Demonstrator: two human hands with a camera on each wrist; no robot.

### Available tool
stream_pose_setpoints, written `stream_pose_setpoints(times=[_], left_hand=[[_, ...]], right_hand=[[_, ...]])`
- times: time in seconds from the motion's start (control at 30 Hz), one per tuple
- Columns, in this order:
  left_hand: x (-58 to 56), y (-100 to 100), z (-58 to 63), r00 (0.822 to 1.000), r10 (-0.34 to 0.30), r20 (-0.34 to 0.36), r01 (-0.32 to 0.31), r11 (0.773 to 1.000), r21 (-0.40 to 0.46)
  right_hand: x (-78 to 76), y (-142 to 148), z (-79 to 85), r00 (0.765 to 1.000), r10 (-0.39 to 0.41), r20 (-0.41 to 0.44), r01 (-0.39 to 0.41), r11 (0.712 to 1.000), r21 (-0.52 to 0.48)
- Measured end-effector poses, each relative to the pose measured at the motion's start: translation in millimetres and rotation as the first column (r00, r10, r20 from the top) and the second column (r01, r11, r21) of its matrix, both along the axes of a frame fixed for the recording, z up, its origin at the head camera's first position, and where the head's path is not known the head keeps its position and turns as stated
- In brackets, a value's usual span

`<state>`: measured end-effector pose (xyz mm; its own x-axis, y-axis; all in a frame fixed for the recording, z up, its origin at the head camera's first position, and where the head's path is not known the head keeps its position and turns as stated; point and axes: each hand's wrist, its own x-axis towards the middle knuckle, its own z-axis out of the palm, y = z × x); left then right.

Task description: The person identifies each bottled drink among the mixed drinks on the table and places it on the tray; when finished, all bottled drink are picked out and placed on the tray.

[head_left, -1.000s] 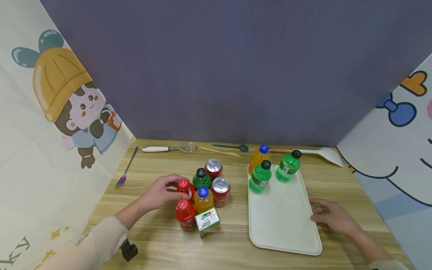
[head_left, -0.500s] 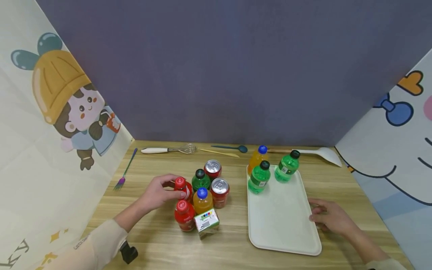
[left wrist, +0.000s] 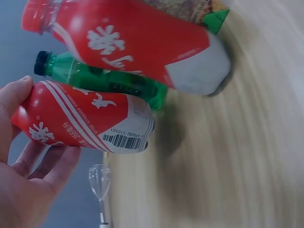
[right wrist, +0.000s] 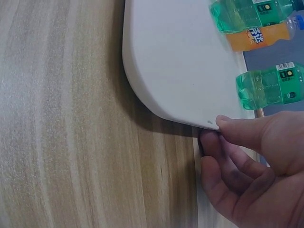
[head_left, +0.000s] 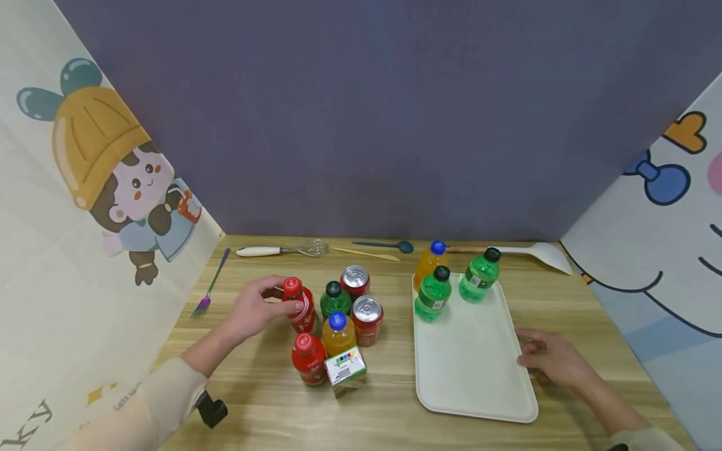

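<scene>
My left hand (head_left: 254, 310) grips a red plastic bottle (head_left: 301, 313) near its top, thumb on one side and fingers on the other. In the left wrist view this bottle's (left wrist: 90, 116) base stands off the wood, with a shadow apart from it. Beside it are a second red bottle (head_left: 309, 360), a green bottle (head_left: 334, 302), an orange drink bottle (head_left: 340, 338), two red cans (head_left: 367, 322) and a small drink carton (head_left: 346, 369). My right hand (head_left: 555, 360) pinches the right edge of a white tray (head_left: 474, 369), thumb on its rim (right wrist: 166, 116).
On the tray's far end stand two green bottles (head_left: 433, 294) and an orange bottle (head_left: 430, 266). Along the back lie a whisk (head_left: 282, 249), a dark spoon (head_left: 389, 245), a yellow knife (head_left: 366, 254) and a white ladle-like spoon (head_left: 541, 254). A coloured fork (head_left: 210, 285) lies left.
My left hand has raised the red bottle and drawn it up and left, away from the other drinks. My right hand stays at the tray's edge.
</scene>
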<state>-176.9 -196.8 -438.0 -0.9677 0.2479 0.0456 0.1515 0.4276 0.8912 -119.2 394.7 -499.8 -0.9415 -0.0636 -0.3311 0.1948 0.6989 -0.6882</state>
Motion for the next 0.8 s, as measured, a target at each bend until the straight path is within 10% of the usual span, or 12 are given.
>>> stream_pose_setpoints(times=[0.8], left_hand=[[-15.1,-11,90.2,0.988,0.124,-0.09,-0.131,0.989,-0.072]], right_hand=[[-2.3,4,-4.1,1.0,0.002,0.002,-0.002,1.0,0.017]])
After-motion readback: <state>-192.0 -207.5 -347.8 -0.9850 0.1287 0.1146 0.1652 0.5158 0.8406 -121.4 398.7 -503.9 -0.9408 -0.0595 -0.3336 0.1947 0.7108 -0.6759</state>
